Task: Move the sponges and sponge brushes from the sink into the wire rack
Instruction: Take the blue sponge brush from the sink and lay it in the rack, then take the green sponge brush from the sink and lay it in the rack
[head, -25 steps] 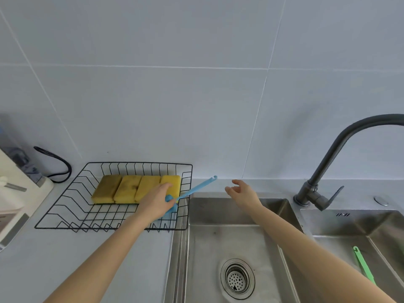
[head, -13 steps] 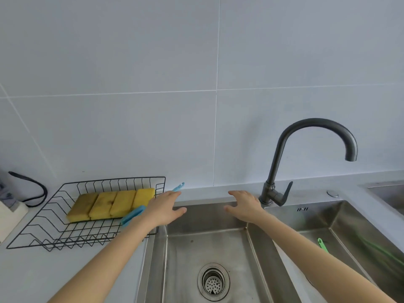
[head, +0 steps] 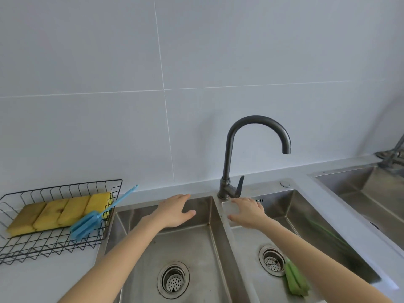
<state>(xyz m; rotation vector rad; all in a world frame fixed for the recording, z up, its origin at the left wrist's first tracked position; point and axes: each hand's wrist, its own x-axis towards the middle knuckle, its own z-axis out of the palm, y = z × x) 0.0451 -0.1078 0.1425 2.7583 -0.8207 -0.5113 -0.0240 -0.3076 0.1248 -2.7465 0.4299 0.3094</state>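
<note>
The black wire rack (head: 13, 250) stands on the counter at the left and holds several yellow sponges (head: 59, 213) in a row. A blue sponge brush (head: 87, 223) lies in the rack with its handle poking out over the right rim. A green sponge brush (head: 295, 278) lies in the right sink basin (head: 323, 217), its sponge head beside the drain. My left hand (head: 175, 212) hovers open over the back of the left basin (head: 196, 241). My right hand (head: 248, 213) is open over the divider, just below the tap, holding nothing.
A dark curved tap (head: 231, 171) rises behind the divider between the two basins. Each basin has a round drain strainer (head: 173, 279). A second sink (head: 367, 189) with another tap lies at the far right. The tiled wall is close behind.
My left hand let go of the blue brush, which now rests in the rack, and moved right over the left basin. The right hand shifted right toward the tap. The view swung right.
</note>
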